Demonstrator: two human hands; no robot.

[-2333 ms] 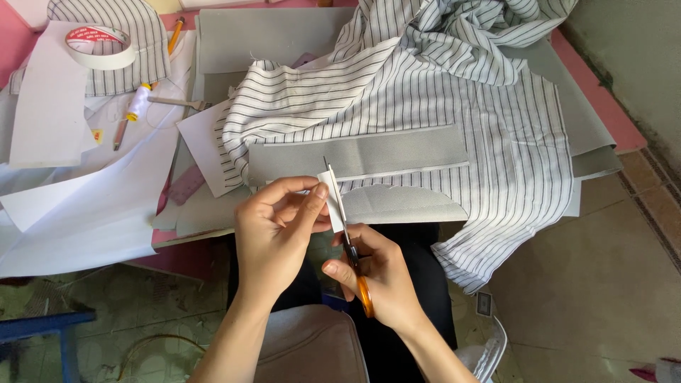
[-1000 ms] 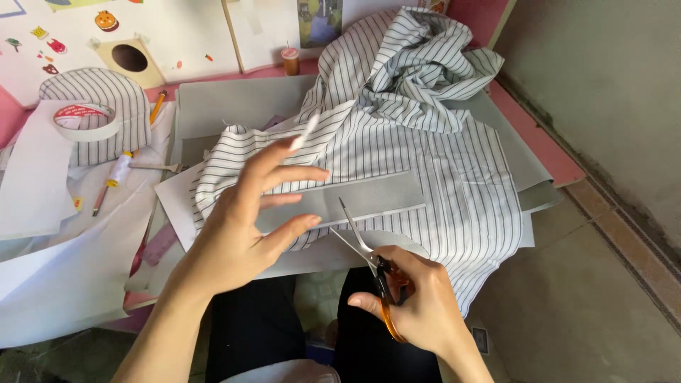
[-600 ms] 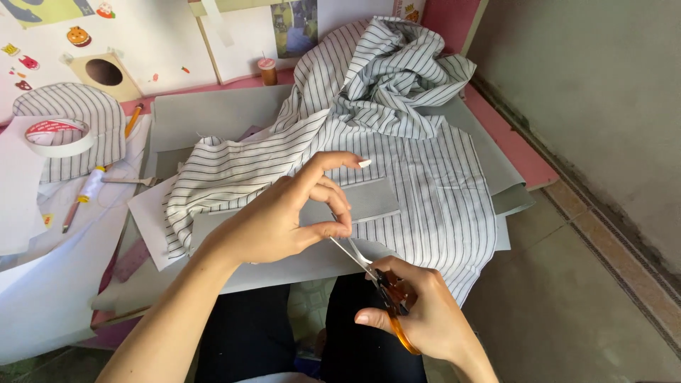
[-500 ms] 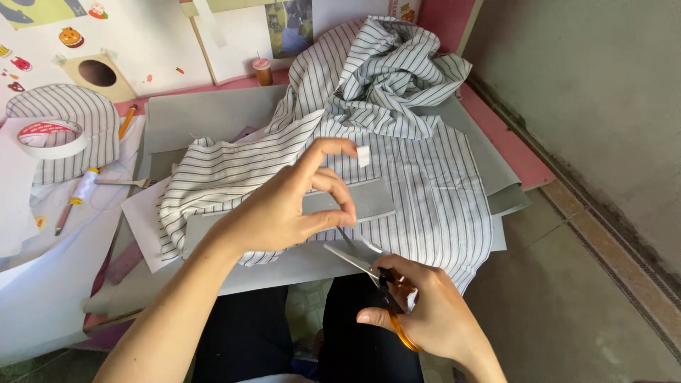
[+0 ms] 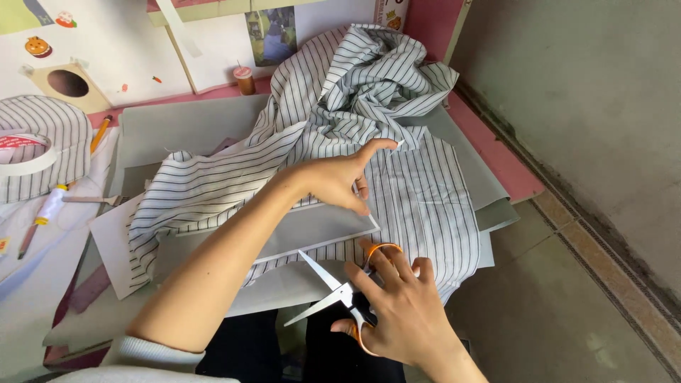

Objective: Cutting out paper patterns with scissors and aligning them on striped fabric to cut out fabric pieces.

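Meanwhile, right hand [image 5: 401, 312] grips open scissors [image 5: 340, 294]; left hand [image 5: 340, 181], fingers spread, rests beyond on striped fabric [image 5: 425, 191].

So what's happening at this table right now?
A person sits at a pink table covered with grey sheets and paper. The left hand reaches out over striped fabric, index finger extended, resting by a grey card strip. The right hand holds orange-handled scissors with blades open, near the table's front edge, cutting nothing. A tape roll and thread spool lie off to the side.
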